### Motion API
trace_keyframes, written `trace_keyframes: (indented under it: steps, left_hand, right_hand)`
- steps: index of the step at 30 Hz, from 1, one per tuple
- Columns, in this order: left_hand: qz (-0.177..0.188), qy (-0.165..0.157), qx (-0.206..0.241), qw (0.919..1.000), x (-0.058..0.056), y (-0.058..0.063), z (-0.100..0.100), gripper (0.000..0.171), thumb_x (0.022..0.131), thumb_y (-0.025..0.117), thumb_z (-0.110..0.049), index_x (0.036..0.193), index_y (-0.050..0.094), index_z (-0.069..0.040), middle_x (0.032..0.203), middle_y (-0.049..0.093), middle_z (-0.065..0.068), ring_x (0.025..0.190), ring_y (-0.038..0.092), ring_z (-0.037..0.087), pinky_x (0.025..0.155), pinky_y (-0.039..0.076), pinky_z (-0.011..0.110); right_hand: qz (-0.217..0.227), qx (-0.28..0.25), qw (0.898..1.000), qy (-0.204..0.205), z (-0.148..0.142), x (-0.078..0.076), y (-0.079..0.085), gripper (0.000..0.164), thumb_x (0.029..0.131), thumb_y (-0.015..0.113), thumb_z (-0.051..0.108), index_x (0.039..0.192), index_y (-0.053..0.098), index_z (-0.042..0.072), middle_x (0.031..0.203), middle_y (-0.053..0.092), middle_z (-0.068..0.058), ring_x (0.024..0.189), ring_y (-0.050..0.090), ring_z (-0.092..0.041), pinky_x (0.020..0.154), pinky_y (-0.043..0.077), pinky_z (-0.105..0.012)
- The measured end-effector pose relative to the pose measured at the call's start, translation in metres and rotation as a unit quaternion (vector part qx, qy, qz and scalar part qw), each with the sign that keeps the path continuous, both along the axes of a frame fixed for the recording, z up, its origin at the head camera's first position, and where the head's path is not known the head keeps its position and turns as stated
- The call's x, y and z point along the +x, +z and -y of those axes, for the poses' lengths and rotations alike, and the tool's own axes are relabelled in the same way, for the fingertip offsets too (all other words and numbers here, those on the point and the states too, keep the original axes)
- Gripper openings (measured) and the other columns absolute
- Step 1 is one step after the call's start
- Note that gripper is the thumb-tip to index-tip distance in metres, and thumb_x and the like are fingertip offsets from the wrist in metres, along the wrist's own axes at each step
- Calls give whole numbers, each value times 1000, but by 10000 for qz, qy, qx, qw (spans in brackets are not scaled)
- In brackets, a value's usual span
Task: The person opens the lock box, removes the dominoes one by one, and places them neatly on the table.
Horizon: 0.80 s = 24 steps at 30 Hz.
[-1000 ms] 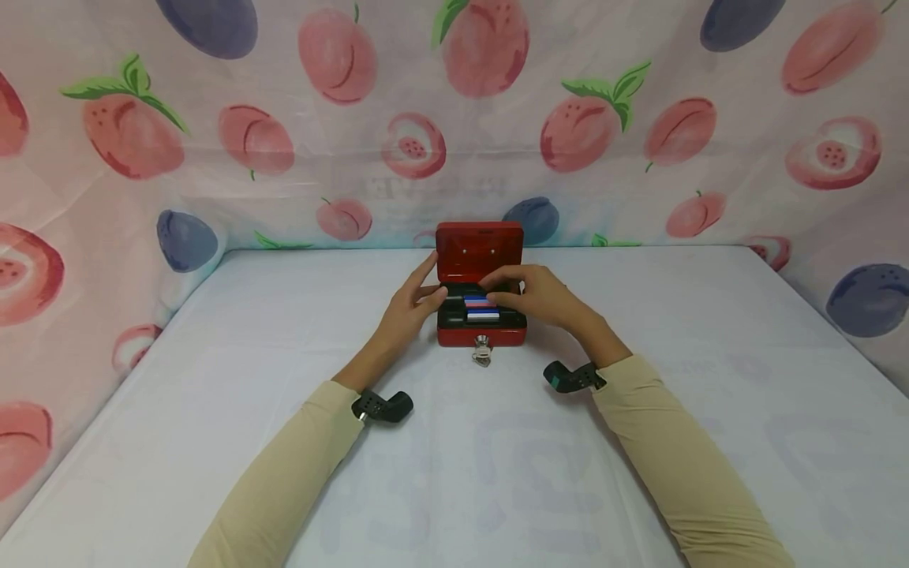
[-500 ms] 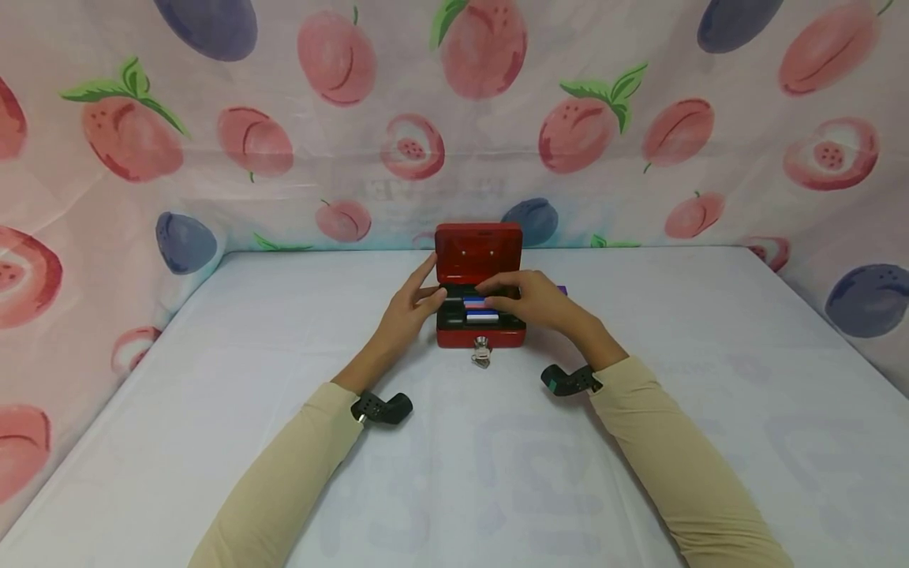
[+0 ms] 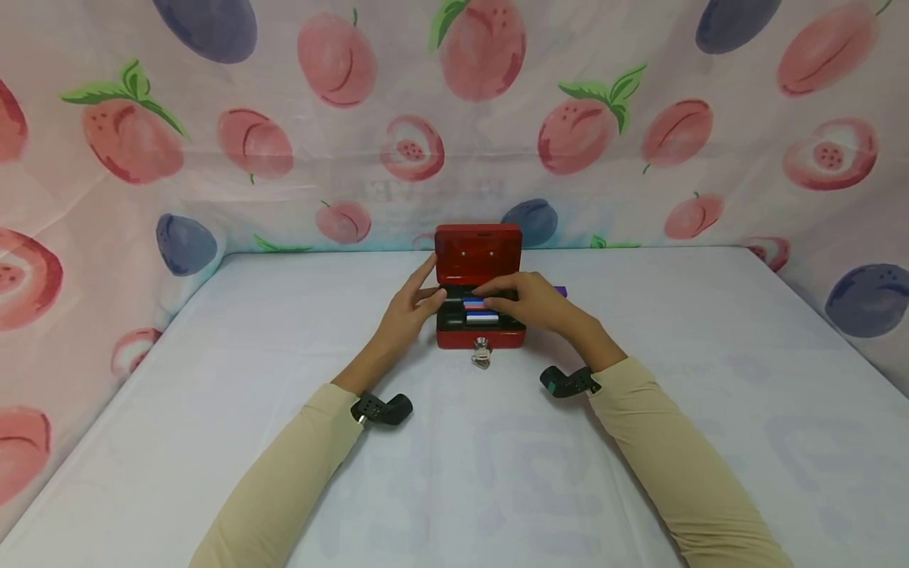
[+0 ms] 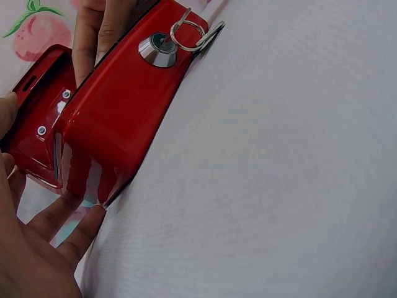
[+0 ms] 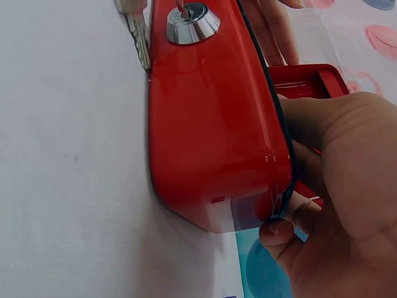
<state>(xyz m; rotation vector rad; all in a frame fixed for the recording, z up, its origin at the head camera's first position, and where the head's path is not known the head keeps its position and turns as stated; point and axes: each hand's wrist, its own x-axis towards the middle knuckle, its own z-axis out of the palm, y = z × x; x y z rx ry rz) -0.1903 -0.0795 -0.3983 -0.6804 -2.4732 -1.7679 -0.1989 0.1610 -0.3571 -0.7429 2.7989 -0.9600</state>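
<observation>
A small red cash box (image 3: 480,339) stands on the white cloth with its lid (image 3: 479,254) raised and a black tray (image 3: 451,319) inside. In the tray lie blue, white and reddish stick-like pieces (image 3: 482,319), too small to name. My left hand (image 3: 409,312) rests against the box's left side, its fingers spread; in the left wrist view, fingertips (image 4: 93,214) touch the lower side wall. My right hand (image 3: 536,298) reaches over the right side, thumb and forefinger down at the pieces. Whether it pinches one is hidden, also in the right wrist view.
A keyed lock (image 4: 159,49) with a ring and spare key hangs on the box front. A purple thing (image 3: 561,291) shows behind my right hand, mostly hidden. White cloth (image 3: 483,473) covers the table; a fruit-print curtain (image 3: 284,189) stands behind.
My right hand has shifted slightly left and down over the tray, and the purple thing has come into sight behind it. The left hand and the box stay put.
</observation>
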Motion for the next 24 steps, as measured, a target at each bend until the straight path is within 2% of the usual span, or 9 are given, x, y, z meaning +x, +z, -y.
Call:
trace_keyframes:
  steps: [11, 20, 24]
  left_hand:
    - [90, 2, 0, 10000, 2, 1, 0, 64, 98, 53, -33, 153, 19, -33, 157, 20, -9, 130, 43, 25, 100, 42, 47]
    - [119, -91, 91, 9998, 2, 4, 0, 67, 99, 53, -26, 155, 16, -24, 158, 16, -2, 133, 39, 31, 101, 39, 51]
    - [93, -57, 61, 9999, 2, 4, 0, 66, 99, 53, -29, 154, 17, -27, 158, 18, -4, 132, 41, 29, 100, 40, 49]
  right_hand:
    - [33, -11, 10000, -42, 0, 0, -1, 28, 93, 64, 25, 120, 69, 19, 119, 64, -7, 108, 53, -26, 92, 47, -43]
    - [36, -42, 10000, -53, 0, 0, 1, 28, 92, 66, 24, 119, 70, 17, 117, 65, -6, 107, 54, -25, 92, 47, -43]
    - [21, -31, 9999, -106, 1, 0, 2, 27, 92, 66, 23, 118, 70, 18, 116, 65, -5, 106, 53, -24, 92, 47, -42]
